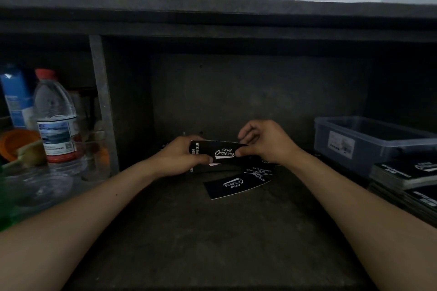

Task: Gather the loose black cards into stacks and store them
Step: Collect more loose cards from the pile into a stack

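Left hand (181, 157): fingers curled round the left end of the held black cards (218, 151). Right hand (266, 142) pinches their right end. Loose cards (233, 186) lie on the shelf (212, 238) at 5 o'clock, just beside. Probably light, thin, slick: grip short edges, squeeze gently.

Shelf floor (189, 231) open in front; bin (369, 146) right, bottle (55, 116) left.

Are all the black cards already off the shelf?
No, at least two loose cards lie flat on the dark shelf floor.
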A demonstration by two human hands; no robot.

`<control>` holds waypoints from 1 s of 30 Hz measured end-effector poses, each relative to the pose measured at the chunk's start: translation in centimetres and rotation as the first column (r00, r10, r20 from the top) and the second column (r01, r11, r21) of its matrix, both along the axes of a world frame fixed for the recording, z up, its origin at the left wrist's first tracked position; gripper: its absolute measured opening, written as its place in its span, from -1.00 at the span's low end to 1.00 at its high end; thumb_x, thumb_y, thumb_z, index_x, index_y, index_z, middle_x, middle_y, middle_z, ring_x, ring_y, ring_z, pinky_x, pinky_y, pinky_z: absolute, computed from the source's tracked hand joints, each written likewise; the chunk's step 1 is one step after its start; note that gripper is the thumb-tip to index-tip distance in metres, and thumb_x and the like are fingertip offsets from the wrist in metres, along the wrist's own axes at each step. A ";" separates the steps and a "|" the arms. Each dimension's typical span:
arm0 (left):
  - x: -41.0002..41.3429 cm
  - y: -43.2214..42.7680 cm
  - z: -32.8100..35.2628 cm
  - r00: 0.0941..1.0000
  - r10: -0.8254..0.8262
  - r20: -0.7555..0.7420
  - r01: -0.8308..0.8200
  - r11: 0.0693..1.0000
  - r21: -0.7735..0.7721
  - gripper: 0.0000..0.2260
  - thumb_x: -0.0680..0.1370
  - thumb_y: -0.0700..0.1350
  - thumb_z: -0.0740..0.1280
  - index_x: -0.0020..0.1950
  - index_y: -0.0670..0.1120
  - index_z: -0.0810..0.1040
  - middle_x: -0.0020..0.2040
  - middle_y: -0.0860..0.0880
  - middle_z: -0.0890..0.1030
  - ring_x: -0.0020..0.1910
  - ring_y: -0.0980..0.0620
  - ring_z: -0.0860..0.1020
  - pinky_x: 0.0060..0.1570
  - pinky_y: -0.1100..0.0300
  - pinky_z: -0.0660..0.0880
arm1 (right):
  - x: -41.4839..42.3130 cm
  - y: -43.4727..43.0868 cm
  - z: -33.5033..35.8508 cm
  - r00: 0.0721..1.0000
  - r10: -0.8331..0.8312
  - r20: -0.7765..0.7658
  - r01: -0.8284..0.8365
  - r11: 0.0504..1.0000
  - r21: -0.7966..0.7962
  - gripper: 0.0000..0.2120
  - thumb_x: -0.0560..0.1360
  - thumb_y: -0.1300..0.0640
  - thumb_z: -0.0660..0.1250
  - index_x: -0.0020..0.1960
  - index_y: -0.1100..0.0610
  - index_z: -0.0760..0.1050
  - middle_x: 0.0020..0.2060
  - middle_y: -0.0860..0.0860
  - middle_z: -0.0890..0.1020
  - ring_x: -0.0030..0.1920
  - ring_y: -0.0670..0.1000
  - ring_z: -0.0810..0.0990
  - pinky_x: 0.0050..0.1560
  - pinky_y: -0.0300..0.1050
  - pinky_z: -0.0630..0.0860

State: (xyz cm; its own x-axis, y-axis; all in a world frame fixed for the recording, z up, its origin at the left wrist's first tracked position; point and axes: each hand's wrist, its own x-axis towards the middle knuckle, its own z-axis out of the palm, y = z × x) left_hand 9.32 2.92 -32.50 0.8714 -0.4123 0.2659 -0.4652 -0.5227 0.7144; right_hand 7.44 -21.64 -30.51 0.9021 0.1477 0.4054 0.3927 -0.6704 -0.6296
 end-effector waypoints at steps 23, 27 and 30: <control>1.0 0.1 -0.7 1.000 0.016 0.013 -0.015 0.999 -0.045 -0.64 0.48 -0.35 0.44 0.21 -0.03 0.59 0.12 -0.06 0.68 0.15 -0.04 0.64 0.20 0.07 0.58 | -0.7 -4.3 1.9 0.836 -0.281 -0.471 -0.034 0.831 -0.555 -0.42 0.36 0.04 0.57 0.34 -0.13 0.50 0.20 -0.01 0.61 0.16 -0.01 0.59 0.27 -0.04 0.52; 0.9 0.0 -0.5 0.999 0.049 0.013 -0.048 0.997 -0.067 -0.65 0.51 -0.37 0.38 0.26 -0.09 0.56 0.10 -0.05 0.64 0.03 0.05 0.62 -0.12 0.45 0.52 | -0.5 -5.3 1.7 0.858 -0.323 -0.399 0.052 0.828 -0.558 -0.46 0.16 -0.12 0.66 0.10 -0.17 0.62 0.03 -0.16 0.58 0.17 -0.02 0.55 0.33 -0.02 0.46; 0.7 0.0 -0.4 0.998 0.051 -0.028 -0.054 0.993 -0.107 -0.71 0.56 -0.34 0.32 0.21 -0.07 0.59 0.08 -0.02 0.65 0.00 0.08 0.61 -0.14 0.46 0.52 | -0.3 -5.5 1.6 0.918 -0.186 -0.351 0.047 0.928 -0.369 -0.67 0.20 0.04 0.67 -0.09 -0.13 0.68 -0.12 -0.16 0.66 0.03 -0.09 0.62 0.26 -0.05 0.49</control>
State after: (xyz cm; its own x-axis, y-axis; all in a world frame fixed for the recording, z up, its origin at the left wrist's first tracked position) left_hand 10.01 2.89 -32.86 0.8981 -0.3361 0.2837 -0.4203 -0.4652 0.7791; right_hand 7.17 -27.12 -28.88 0.9948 0.0996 -0.0223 0.0803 -0.8983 -0.4321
